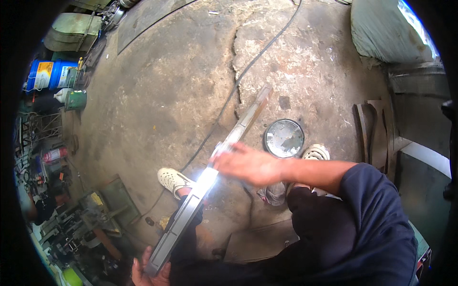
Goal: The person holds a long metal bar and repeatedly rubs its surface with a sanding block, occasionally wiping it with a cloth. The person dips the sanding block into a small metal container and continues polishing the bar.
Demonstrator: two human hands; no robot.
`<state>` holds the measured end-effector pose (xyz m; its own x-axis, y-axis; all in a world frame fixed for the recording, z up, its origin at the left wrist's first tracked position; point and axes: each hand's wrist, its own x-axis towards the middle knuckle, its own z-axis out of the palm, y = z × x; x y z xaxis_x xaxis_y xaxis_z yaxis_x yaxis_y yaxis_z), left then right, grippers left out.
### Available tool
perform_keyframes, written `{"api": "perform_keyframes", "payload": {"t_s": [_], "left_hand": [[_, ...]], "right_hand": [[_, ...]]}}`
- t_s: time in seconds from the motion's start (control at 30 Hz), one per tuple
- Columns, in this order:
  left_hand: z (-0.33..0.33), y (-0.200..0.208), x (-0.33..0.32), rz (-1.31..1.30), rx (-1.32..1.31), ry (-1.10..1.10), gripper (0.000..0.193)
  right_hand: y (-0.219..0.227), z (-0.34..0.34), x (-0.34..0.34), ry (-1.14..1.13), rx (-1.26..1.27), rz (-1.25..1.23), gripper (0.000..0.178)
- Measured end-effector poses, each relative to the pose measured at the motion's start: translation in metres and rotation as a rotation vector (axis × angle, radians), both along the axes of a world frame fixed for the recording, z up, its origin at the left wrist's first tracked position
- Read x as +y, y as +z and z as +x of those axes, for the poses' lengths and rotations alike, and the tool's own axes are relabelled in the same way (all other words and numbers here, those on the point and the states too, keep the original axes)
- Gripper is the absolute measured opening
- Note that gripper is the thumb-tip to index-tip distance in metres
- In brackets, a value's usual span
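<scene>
The left hand [164, 275], fingers bent, clasps the near end of a long metal bar [189, 206], which slants away ahead and rightward. The right hand [255, 166] lies blurred over its middle; its grip cannot be told. Ahead-right of that hand, a round pan [267, 138] rests on the floor [167, 86].

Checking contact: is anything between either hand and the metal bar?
Nothing visible separates the left hand from the metal bar it holds. The right hand is blurred over the bar's middle; whether anything thin lies under it, I can't tell.
</scene>
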<state>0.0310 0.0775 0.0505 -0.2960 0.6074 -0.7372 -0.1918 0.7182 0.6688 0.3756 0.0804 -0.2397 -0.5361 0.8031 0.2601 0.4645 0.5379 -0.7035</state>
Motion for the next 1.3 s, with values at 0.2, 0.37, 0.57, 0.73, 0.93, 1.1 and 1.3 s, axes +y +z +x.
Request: {"api": "perform_keyframes", "payload": {"t_s": [0.2,0.37,0.57,0.73,0.93,1.1,1.3], "left_hand": [[0.015,0.006,0.001,0.029,0.038,-0.007,0.056],[0.014,-0.005,0.013,0.080,0.105,0.024,0.049],[0.011,-0.015,0.017,0.148,0.177,0.030,0.043],[0.005,-0.016,0.019,0.131,0.114,0.059,0.041],[0.000,-0.018,0.011,0.183,0.124,-0.025,0.039],[0.010,-0.018,0.016,0.183,0.188,0.034,0.041],[0.004,-0.016,0.013,0.197,0.103,0.025,0.044]], "right_hand": [[-0.052,0.057,0.007,-0.434,-0.502,-0.148,0.068],[0.022,0.009,0.000,-0.042,-0.065,-0.129,0.064],[-0.034,0.056,0.021,-0.416,-0.258,-0.386,0.082],[0.009,-0.003,0.009,-0.052,-0.067,0.047,0.065],[-0.062,0.071,0.023,-0.449,-0.360,-0.252,0.075],[0.013,-0.010,0.003,-0.090,-0.012,-0.027,0.065],[-0.060,0.069,0.028,-0.539,-0.411,-0.236,0.058]]}}
